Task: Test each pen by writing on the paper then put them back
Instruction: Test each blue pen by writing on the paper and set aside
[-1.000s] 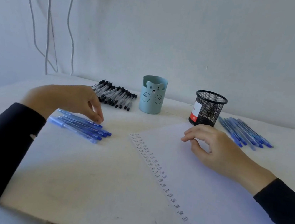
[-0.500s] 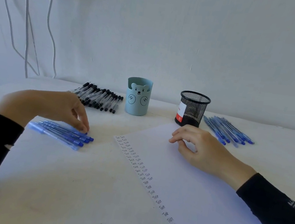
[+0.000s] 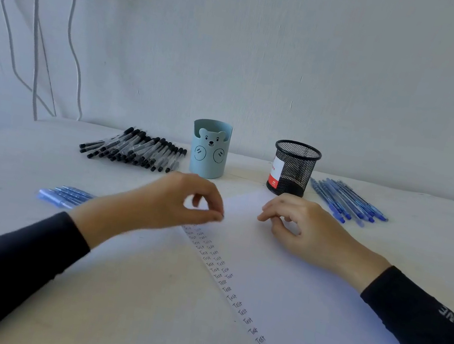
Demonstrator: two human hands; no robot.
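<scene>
A white paper point(image 3: 303, 298) lies in front of me with a column of "Test" words along its left edge. My left hand point(image 3: 171, 207) hovers over the paper's upper left edge. Its fingers are curled, with thumb and forefinger tips meeting, and no pen shows between them. My right hand point(image 3: 306, 230) rests on the paper's top part with loosely curled fingers, holding nothing. Several blue pens point(image 3: 65, 196) lie left of my left wrist. More blue pens point(image 3: 347, 201) lie at the right, and several black pens point(image 3: 136, 147) at the back left.
A light blue bear pen cup point(image 3: 209, 150) and a black mesh pen cup point(image 3: 294, 168) stand at the back of the white table point(image 3: 134, 321), just beyond my hands. White cables point(image 3: 35, 34) hang down the wall at the left.
My left hand has left the blue pens at the left and swung right to the paper's upper left edge. The right hand has stayed on the paper. The camera has moved closer.
</scene>
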